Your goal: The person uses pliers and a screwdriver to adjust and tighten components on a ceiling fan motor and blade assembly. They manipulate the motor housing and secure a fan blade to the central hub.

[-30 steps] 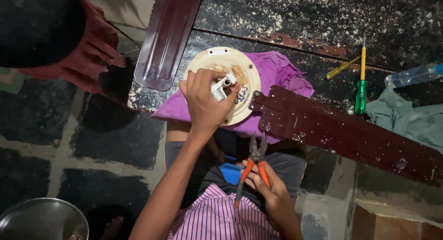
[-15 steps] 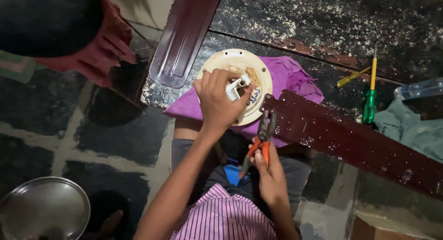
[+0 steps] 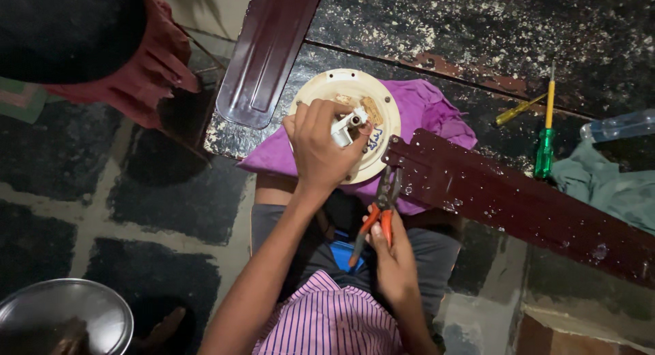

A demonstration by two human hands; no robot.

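A person seen from above, looking down at their own two hands over a dark speckled floor (image 3: 518, 27). The left hand (image 3: 321, 147) is curled closed around a small white part (image 3: 343, 126) at the centre of a round cream fan motor housing (image 3: 321, 89); the fingers (image 3: 327, 113) wrap over the part, so only its end shows past them. The housing lies on a crumpled purple cloth (image 3: 437, 113) that spreads out beyond and to the right of that hand.

The right hand (image 3: 396, 263) is nearer the body, below the left hand, and grips the orange handles of a pair of pliers (image 3: 379, 215). The pliers point up toward the housing, their dark tip just beside its lower right edge; whether the tip touches it cannot be told.

Two dark maroon fan blades join the housing. One fan blade (image 3: 273, 48) runs up and away beyond the left hand. The other blade (image 3: 518, 205) stretches off to the right of the right hand.

Farther right of both hands lie a green-handled screwdriver (image 3: 546, 140), a yellow screwdriver (image 3: 518, 109) just beside it, a clear plastic bottle (image 3: 617, 125) and a grey-green cloth (image 3: 600, 184). Well to the left of the hands, near the lower corner, sits a steel bowl (image 3: 65, 314). At the upper left is another person's red garment (image 3: 136, 65).
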